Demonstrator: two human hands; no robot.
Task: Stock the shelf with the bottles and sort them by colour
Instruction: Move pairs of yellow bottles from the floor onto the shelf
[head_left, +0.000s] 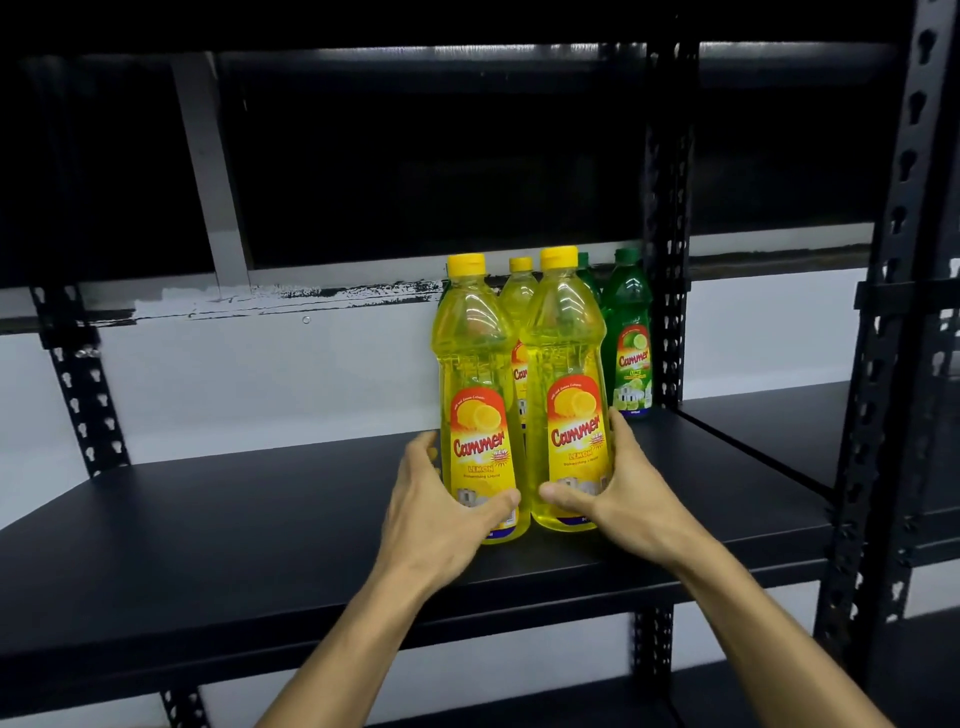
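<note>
Two hands: left hand (439, 512) grips one tall yellow plastic lemon bottle (475, 400), right hand (615, 488) its twin (563, 395).
Place: upright on black metal shelf (260, 525), before green lime bottle (628, 338) (third yellow behind).
Risk: nudging could topple rear bottles.

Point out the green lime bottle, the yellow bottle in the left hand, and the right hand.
green lime bottle (629, 343), head view, on its body above the label.
left yellow bottle (475, 364), head view, on its clear body above the label.
right hand (631, 483), head view, on the back of the hand.
</note>
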